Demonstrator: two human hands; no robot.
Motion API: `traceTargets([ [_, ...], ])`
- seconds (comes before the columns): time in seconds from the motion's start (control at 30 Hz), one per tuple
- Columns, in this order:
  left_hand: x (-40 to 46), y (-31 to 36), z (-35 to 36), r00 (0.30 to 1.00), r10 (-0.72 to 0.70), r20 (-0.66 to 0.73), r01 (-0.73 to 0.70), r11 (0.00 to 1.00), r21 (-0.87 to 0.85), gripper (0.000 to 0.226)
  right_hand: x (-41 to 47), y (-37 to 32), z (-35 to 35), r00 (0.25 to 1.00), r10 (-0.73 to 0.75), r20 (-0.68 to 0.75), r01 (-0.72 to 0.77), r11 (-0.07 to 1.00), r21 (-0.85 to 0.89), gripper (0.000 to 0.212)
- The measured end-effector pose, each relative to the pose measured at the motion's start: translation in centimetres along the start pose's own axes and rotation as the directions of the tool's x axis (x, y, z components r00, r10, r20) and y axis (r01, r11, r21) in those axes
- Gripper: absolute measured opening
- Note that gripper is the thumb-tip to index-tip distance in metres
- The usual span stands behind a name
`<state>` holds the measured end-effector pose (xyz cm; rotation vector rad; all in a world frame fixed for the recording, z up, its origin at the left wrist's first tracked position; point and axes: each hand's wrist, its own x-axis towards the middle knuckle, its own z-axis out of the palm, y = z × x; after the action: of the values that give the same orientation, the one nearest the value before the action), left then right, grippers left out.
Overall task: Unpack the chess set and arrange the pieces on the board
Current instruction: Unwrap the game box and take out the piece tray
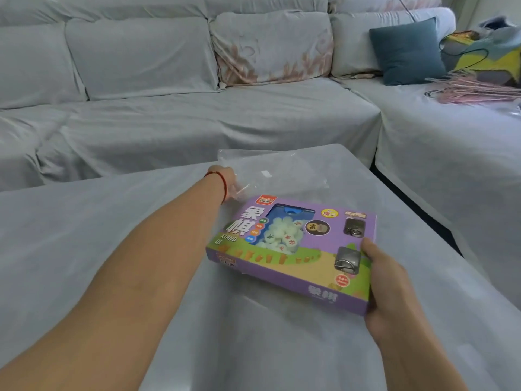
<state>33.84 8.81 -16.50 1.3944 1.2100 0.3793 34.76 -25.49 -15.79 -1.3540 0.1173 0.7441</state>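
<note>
1. So, on the left side of the frame, a long bare arm reaches from the lower left up toward the middle.
2. At its end, the left hand [229,183] is inside a clear plastic bag [270,173], just above the middle of the frame. The bag blurs the fingers, so I cannot tell if this hand is open or closed. A red string sits on the wrist.
3. Right of the middle lies the purple chess box [284,249]. It rests flat on the counter [84,235], which has a pale cloth over it. Its far edge touches the bag. A see-through window in the box shows round white pieces [282,235] with red and green marks.
4. At the lower right, the right hand [387,280] grips the right end of the box, thumb on top.
5. Across the top of the frame is a sofa [169,108] under a gray cover. A blue pillow [408,52] leans at the upper right.
</note>
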Motion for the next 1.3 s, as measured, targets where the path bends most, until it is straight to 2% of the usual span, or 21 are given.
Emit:
traceTargets([
  [0.03,-0.4,0.1,-0.7,0.999,-0.018,-0.039,0.015,0.996,-0.088,0.018,-0.1,-0.1,-0.2,1.000,-0.011,0.006,0.011,1.000,-0.016,0.024],
  [0.1,-1.0,-0.3,-2.4,0.997,-0.028,-0.068,0.026,0.999,-0.027,0.030,-0.4,-0.4,-0.4,1.000,-0.022,0.022,0.023,0.999,-0.048,0.024],
  [0.17,-1.0,-1.5,-5.1,0.974,0.109,-0.197,-0.065,0.974,0.218,0.048,-1.2,-0.7,0.3,0.998,-0.011,0.066,0.017,0.996,-0.088,0.024],
  [0.2,-2.2,-1.9,-6.4,0.953,0.203,-0.224,-0.115,0.928,0.353,0.055,-1.6,-0.8,0.9,0.996,-0.001,0.090,0.011,0.994,-0.107,0.025],
  [0.27,-6.4,-3.5,-8.7,0.927,0.343,-0.152,-0.241,0.856,0.457,0.045,-2.4,-0.6,2.3,0.988,0.023,0.152,-0.002,0.990,-0.139,0.026],
  [0.33,-11.4,-6.0,-11.7,0.943,0.327,-0.067,-0.261,0.847,0.462,0.033,-3.2,0.2,4.4,0.970,0.064,0.236,-0.022,0.984,-0.179,0.027],
  [0.4,-15.8,-9.1,-15.1,0.974,0.224,-0.039,-0.189,0.893,0.408,0.036,-4.0,1.4,6.6,0.950,0.111,0.291,-0.045,0.974,-0.223,0.029],
  [0.47,-19.1,-12.3,-18.9,0.983,0.154,-0.098,-0.109,0.928,0.357,0.041,-4.8,3.1,8.9,0.928,0.155,0.339,-0.047,0.951,-0.306,0.029],
  [0.53,-21.3,-15.0,-22.4,0.968,0.148,-0.202,-0.082,0.949,0.306,0.046,-5.9,4.9,11.0,0.903,0.189,0.386,-0.007,0.905,-0.425,0.030],
  [0.63,-23.0,-18.9,-26.4,0.942,0.163,-0.294,-0.098,0.970,0.223,0.053,-7.0,8.0,13.7,0.889,0.114,0.444,0.195,0.783,-0.591,0.035],
  [0.7,-23.5,-21.2,-28.3,0.916,0.192,-0.353,-0.121,0.970,0.212,0.052,-7.7,9.8,14.8,0.886,0.059,0.459,0.298,0.686,-0.664,0.025],
  [0.87,-23.8,-23.8,-29.7,0.870,0.289,-0.400,-0.224,0.953,0.203,0.054,-8.3,11.7,16.2,0.908,0.024,0.418,0.324,0.594,-0.736,0.024],
  [1.0,-23.7,-23.1,-29.1,0.888,0.334,-0.315,-0.230,0.917,0.325,0.052,-8.3,11.3,16.3,0.930,0.015,0.368,0.314,0.489,-0.814,0.028],
  [1.1,-24.8,-24.0,-27.5,0.867,0.453,-0.208,-0.245,0.751,0.614,0.055,-8.0,11.0,16.1,0.933,0.008,0.359,0.327,0.395,-0.858,0.034],
  [1.17,-26.1,-24.6,-25.8,0.881,0.458,-0.116,-0.202,0.586,0.785,0.066,-8.3,10.6,16.1,0.930,-0.011,0.367,0.347,0.351,-0.870,0.033],
  [1.23,-26.5,-25.1,-24.5,0.902,0.429,-0.050,-0.163,0.445,0.880,0.073,-8.5,10.3,16.2,0.920,-0.053,0.388,0.384,0.307,-0.871,0.034],
  [1.3,-25.9,-25.0,-24.4,0.891,0.454,-0.008,-0.177,0.362,0.915,0.075,-9.0,10.1,16.2,0.907,-0.118,0.405,0.418,0.377,-0.827,0.034],
])
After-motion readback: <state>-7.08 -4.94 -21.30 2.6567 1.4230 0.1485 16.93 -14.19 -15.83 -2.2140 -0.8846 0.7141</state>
